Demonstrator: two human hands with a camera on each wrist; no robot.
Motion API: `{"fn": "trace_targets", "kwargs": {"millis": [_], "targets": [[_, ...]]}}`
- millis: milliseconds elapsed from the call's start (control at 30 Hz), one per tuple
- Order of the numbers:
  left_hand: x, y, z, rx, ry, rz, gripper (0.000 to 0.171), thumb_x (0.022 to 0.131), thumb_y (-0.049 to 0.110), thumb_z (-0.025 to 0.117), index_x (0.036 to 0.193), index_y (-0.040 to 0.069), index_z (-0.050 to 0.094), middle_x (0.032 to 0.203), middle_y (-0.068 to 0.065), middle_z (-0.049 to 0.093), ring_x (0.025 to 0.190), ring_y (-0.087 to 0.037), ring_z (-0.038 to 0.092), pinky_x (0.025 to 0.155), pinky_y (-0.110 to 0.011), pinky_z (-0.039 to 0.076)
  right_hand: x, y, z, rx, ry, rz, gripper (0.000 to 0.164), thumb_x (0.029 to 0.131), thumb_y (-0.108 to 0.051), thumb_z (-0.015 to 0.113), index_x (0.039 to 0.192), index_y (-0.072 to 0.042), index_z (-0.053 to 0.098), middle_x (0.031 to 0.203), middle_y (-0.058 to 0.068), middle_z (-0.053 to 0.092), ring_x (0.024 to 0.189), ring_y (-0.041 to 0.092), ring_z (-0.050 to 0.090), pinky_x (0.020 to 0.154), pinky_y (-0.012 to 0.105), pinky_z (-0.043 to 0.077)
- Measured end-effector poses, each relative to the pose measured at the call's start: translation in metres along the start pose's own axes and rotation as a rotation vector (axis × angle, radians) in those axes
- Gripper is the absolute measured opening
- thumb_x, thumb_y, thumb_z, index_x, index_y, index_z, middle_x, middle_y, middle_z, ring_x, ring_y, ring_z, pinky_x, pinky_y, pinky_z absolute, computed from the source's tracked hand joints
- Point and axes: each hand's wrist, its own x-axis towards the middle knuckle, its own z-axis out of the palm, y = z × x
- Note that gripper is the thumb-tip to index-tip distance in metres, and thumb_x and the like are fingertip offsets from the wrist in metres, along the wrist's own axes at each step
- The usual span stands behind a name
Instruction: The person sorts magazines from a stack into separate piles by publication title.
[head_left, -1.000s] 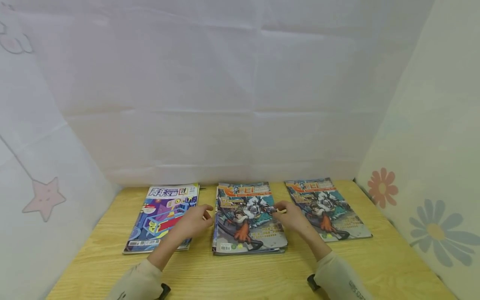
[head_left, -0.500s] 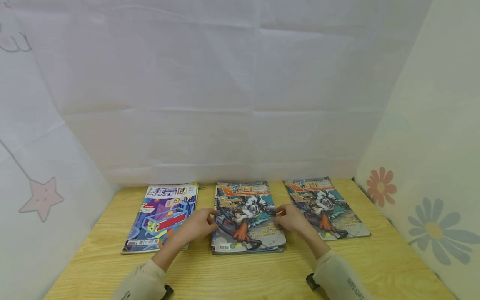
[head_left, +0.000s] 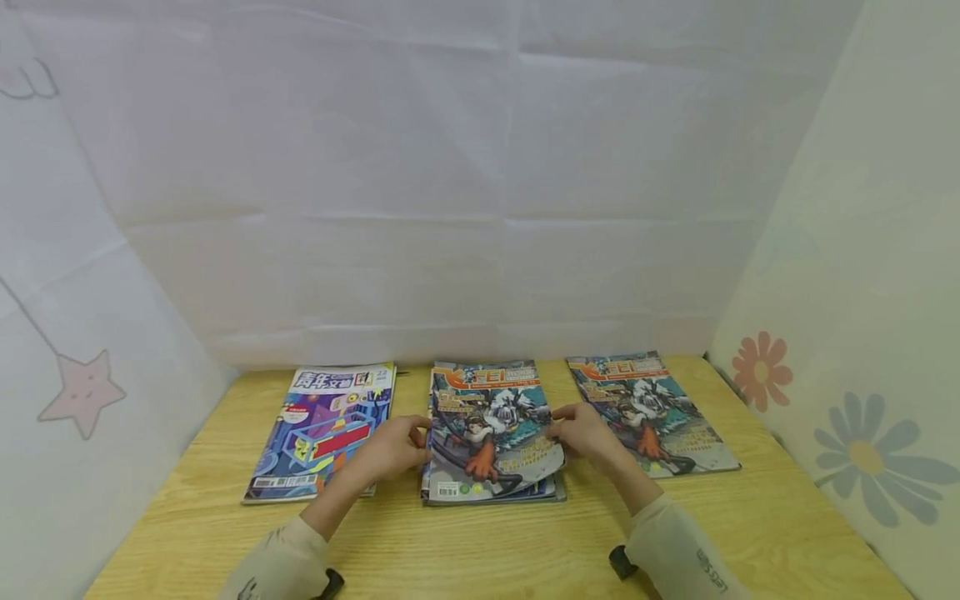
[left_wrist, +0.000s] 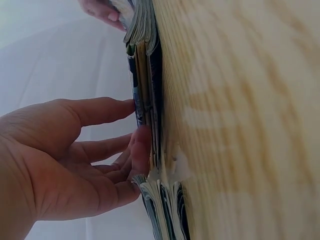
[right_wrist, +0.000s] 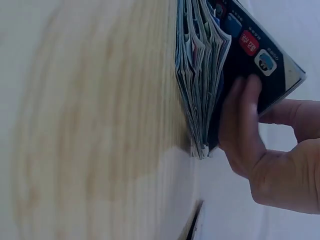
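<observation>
Three lots of magazines lie in a row on the wooden table [head_left: 465, 554]. In the middle is a stack whose top magazine [head_left: 480, 425] has a comic-style cover with a red-gloved figure. My right hand [head_left: 588, 433] pinches this magazine at its right edge, and its near right corner curls up. The right wrist view shows fingers against its dark back cover [right_wrist: 250, 45], above the thick pages [right_wrist: 197, 75] of the stack below. At the left edge, my left hand [head_left: 393, 446] touches the stack's spines [left_wrist: 145, 95] with thumb and fingertips, the fingers loosely bent.
To the left lies a stack topped by a purple magazine [head_left: 330, 433]. On the right a magazine [head_left: 652, 417] with the same cover as the middle one lies at a slant. A pale cloth backdrop [head_left: 465, 208] rises behind the table, with patterned cloth walls on both sides.
My right hand has taken hold of the top middle magazine's right edge and raised it a little, baring part of the one below. The left hand has stayed at the left edge.
</observation>
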Motion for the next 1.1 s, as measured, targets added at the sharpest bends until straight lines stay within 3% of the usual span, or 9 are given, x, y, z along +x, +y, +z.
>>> {"fn": "trace_targets", "kwargs": {"millis": [167, 300, 400, 467, 567, 700, 967, 1100], "targets": [[0.002, 0.002, 0.000, 0.009, -0.005, 0.032, 0.052, 0.085, 0.001, 0.078, 0.133, -0.008, 0.062, 0.088, -0.004, 0.063, 0.070, -0.016, 0.055, 0.057, -0.032, 0.045, 0.001, 0.000, -0.005, 0.170, -0.059, 0.065, 0.059, 0.098, -0.010, 0.061, 0.151, 0.007, 0.039, 0.115, 0.019, 0.064, 0.055, 0.015, 0.054, 0.049, 0.031, 0.047], [0.005, 0.002, 0.001, -0.007, 0.003, 0.022, 0.051, 0.084, 0.001, 0.078, 0.132, -0.009, 0.062, 0.087, -0.004, 0.062, 0.071, -0.016, 0.055, 0.058, -0.032, 0.045, 0.000, -0.001, -0.012, 0.286, -0.111, 0.071, 0.063, 0.095, 0.000, 0.057, 0.154, 0.001, 0.036, 0.132, 0.024, 0.051, 0.051, 0.013, 0.029, 0.050, 0.033, 0.032], [0.008, -0.001, 0.003, -0.040, 0.018, 0.000, 0.049, 0.084, 0.002, 0.080, 0.130, -0.006, 0.064, 0.088, -0.003, 0.062, 0.073, -0.017, 0.056, 0.059, -0.033, 0.046, 0.000, 0.000, -0.016, 0.335, -0.131, 0.058, 0.066, 0.093, 0.007, 0.056, 0.155, -0.002, 0.036, 0.133, 0.028, 0.047, 0.052, 0.014, 0.023, 0.051, 0.033, 0.028], [0.009, -0.002, 0.004, -0.073, 0.026, -0.017, 0.047, 0.085, 0.003, 0.079, 0.129, -0.005, 0.066, 0.089, -0.004, 0.063, 0.074, -0.017, 0.056, 0.059, -0.033, 0.047, 0.000, 0.000, -0.018, 0.341, -0.148, 0.045, 0.067, 0.094, 0.008, 0.056, 0.156, -0.003, 0.034, 0.126, 0.027, 0.049, 0.052, 0.013, 0.023, 0.050, 0.031, 0.029], [0.008, -0.002, 0.001, -0.127, 0.019, -0.043, 0.044, 0.088, 0.004, 0.074, 0.129, -0.005, 0.064, 0.091, -0.006, 0.064, 0.075, -0.020, 0.058, 0.059, -0.033, 0.047, -0.001, -0.002, -0.019, 0.370, -0.177, 0.033, 0.068, 0.094, 0.008, 0.055, 0.157, -0.004, 0.032, 0.096, 0.015, 0.051, 0.052, 0.013, 0.023, 0.050, 0.031, 0.028], [0.005, -0.001, -0.003, -0.173, 0.012, -0.070, 0.043, 0.093, 0.006, 0.066, 0.134, -0.009, 0.060, 0.097, -0.009, 0.066, 0.077, -0.023, 0.062, 0.061, -0.034, 0.048, -0.004, -0.010, -0.017, 0.415, -0.205, 0.016, 0.069, 0.094, 0.010, 0.054, 0.157, -0.007, 0.031, 0.065, 0.000, 0.029, 0.053, 0.015, 0.019, 0.052, 0.033, 0.025], [0.005, -0.005, -0.004, -0.254, 0.034, -0.113, 0.044, 0.100, 0.009, 0.063, 0.137, -0.011, 0.054, 0.100, -0.011, 0.069, 0.076, -0.022, 0.067, 0.072, -0.042, 0.056, -0.008, -0.020, -0.014, 0.490, -0.215, -0.019, 0.070, 0.092, 0.014, 0.052, 0.156, -0.009, 0.032, 0.063, -0.002, 0.027, 0.051, 0.013, 0.019, 0.051, 0.032, 0.023], [0.006, -0.009, -0.006, -0.307, 0.037, -0.143, 0.043, 0.100, 0.011, 0.063, 0.137, -0.008, 0.056, 0.104, -0.011, 0.068, 0.086, -0.022, 0.067, 0.078, -0.045, 0.055, -0.011, -0.024, -0.014, 0.497, -0.226, -0.036, 0.070, 0.093, 0.014, 0.050, 0.156, -0.008, 0.030, 0.070, 0.000, 0.031, 0.053, 0.014, 0.020, 0.053, 0.033, 0.023]]}}
